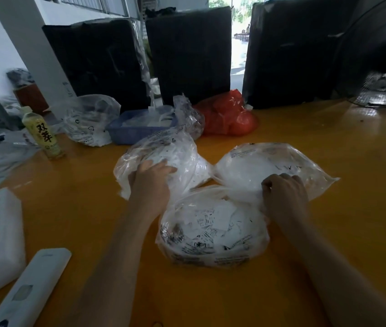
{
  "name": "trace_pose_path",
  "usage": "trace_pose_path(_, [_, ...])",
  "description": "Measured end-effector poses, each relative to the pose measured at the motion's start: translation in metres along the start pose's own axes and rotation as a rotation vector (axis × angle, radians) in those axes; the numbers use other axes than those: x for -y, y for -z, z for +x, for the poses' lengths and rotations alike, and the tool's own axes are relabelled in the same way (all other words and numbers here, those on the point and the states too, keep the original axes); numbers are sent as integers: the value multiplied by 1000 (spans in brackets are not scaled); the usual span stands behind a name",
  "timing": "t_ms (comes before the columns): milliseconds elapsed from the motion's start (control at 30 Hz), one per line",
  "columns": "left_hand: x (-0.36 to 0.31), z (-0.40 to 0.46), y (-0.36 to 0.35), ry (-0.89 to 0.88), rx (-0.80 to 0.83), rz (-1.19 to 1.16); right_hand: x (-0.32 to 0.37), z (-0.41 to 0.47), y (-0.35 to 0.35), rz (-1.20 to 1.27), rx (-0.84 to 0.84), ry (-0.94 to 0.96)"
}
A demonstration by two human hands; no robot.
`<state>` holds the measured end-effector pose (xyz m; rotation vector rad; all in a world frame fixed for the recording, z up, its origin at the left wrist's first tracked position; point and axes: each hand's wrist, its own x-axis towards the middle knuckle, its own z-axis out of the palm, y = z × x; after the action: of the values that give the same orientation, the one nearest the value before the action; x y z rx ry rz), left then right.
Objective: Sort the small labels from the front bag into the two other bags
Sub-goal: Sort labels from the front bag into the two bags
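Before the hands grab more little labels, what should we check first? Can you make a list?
1. Front bag open at the top with labels showing: ok.
2. Left bag open to drop labels in: cannot tell, the left hand rests on it and covers that part.
3. Right bag open to drop labels in: cannot tell, the right hand grips its edge with curled fingers.
4. A hand free to pick: not ok, both are on bags.
5. All three bags sitting on the orange table, none near an edge: ok.
6. Bottle standing clear of the bags: ok.
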<state>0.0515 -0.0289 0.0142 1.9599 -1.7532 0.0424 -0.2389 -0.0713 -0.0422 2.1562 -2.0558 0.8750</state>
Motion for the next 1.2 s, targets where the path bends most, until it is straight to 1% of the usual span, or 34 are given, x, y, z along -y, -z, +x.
trace_pose_path(33, [-1, -2, 3, -1, -67, -6, 1, 0, 2, 9, -30, -14])
trace_pose_path(100, [-6, -11, 6, -13, -262, -79, 1, 0, 4, -16, -23, -52])
trace_pose_path(167, [-14, -24, 6, -85, -457, -204, -1, -1, 4, -90, 64, -92])
trace_pose_path(200, [-19, -31, 5, -132, -518, -270, -2, -1, 3, -134, 116, -91])
trace_pose_path(233, [-24, -38, 3, -183, -543, -336, -3, -1, 2, -167, 147, -74])
trace_pose_path(300, [-34, -51, -5, -295, -476, -466, -6, 0, 2, -159, 119, -38])
trace_pose_path(367, [-42, -66, -16, -346, -331, -569, -6, 2, 6, -56, 35, -59])
trace_pose_path(400, [-44, -72, -22, -320, -242, -618, -5, 3, 9, -13, -16, -67])
trace_pose_path(433, [-46, -78, -29, -257, -147, -673, -4, 3, 12, 23, -78, -62])
trace_pose_path(500, [-48, -86, -39, -79, 39, -797, 2, 0, 16, 125, -231, -23])
trace_pose_path(567, [-48, -86, -42, 68, 158, -915, 11, -4, 23, 294, -321, 8])
trace_pose_path(633, [-47, -84, -40, 151, 199, -1046, 20, -11, 26, 412, -335, 113])
trace_pose_path(667, [-46, -83, -38, 165, 216, -1094, 25, -15, 26, 407, -331, 206])
trace_pose_path(767, [-47, -81, -37, 135, 267, -1101, 42, -28, 20, 295, -255, 505])
trace_pose_path(833, [-50, -82, -36, 122, 290, -1116, 53, -35, 14, 244, -166, 621])
trace_pose_path(867, [-50, -82, -37, 123, 290, -1124, 57, -37, 11, 241, -130, 650])
trace_pose_path(933, [-48, -83, -39, 138, 268, -1137, 62, -40, 9, 290, -86, 636])
trace_pose_path(1033, [-44, -81, -40, 192, 223, -1196, 65, -43, 10, 440, -41, 510])
trace_pose_path(1200, [-43, -80, -41, 283, 174, -1296, 64, -43, 17, 817, 192, 159])
